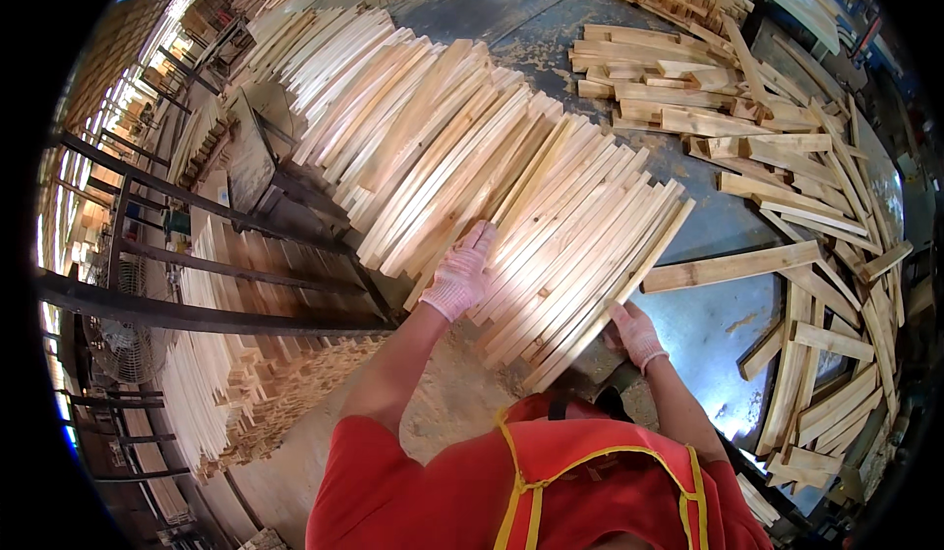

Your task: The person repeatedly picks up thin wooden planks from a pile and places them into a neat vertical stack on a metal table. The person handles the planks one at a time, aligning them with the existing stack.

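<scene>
A long row of pale wooden slats [580, 245] lies side by side on the metal table, running from the far left toward me. My left hand [460, 273], in a pinkish-white knit glove, rests on top of the slats near their close ends, its fingers stretched out along them. At the row's right side, my right hand [637, 334], gloved alike, holds the edge of the outermost wooden slat [629, 289]. Some of its fingers are hidden by that slat. The slats between my hands stand tightly against one another.
Loose wooden pieces [826, 226] lie jumbled along the right of the metal table [688, 221], with more stacked at the back. At left, dark metal rails [197, 304] cross before a tall stack of slats [256, 383]. A round fan [123, 344] stands beyond.
</scene>
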The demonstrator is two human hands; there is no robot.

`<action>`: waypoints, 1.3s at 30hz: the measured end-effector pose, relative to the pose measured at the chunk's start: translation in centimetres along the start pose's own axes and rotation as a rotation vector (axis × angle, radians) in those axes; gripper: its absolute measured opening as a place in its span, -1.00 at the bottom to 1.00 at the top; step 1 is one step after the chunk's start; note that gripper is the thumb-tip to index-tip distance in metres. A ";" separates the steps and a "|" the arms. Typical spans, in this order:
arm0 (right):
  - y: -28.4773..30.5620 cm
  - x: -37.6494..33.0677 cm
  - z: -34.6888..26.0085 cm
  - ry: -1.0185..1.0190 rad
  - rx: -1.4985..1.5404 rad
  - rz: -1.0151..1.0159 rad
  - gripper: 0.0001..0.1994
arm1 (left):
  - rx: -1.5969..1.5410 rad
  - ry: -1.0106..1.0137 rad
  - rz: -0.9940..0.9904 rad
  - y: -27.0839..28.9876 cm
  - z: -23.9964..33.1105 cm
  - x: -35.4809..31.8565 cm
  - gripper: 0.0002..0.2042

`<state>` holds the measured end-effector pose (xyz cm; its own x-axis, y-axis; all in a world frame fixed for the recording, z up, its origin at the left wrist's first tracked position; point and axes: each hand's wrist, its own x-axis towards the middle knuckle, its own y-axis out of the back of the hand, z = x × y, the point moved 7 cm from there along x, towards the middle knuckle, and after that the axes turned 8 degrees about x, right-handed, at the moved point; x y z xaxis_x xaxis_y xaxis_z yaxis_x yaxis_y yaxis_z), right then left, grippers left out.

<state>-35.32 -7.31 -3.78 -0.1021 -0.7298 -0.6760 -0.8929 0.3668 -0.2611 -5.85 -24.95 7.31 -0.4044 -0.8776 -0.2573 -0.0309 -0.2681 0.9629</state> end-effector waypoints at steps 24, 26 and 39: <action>23.2 5.9 -12.9 0.570 0.513 0.637 -0.57 | 0.068 0.388 -0.064 1.4 -3.0 6.1 -0.11; 24.5 5.2 -14.4 0.632 0.376 0.582 -0.56 | 0.117 0.450 -0.137 1.5 -2.0 5.8 -0.10; 6.4 0.2 0.4 0.479 -0.120 0.153 -0.20 | -0.731 0.932 0.647 -8.0 -14.2 -12.4 -0.44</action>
<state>-40.85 -4.88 -5.82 -0.4001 -0.8655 -0.3015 -0.8930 0.4421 -0.0842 12.37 -17.57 1.65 0.6140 -0.7891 -0.0172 0.5356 0.4006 0.7434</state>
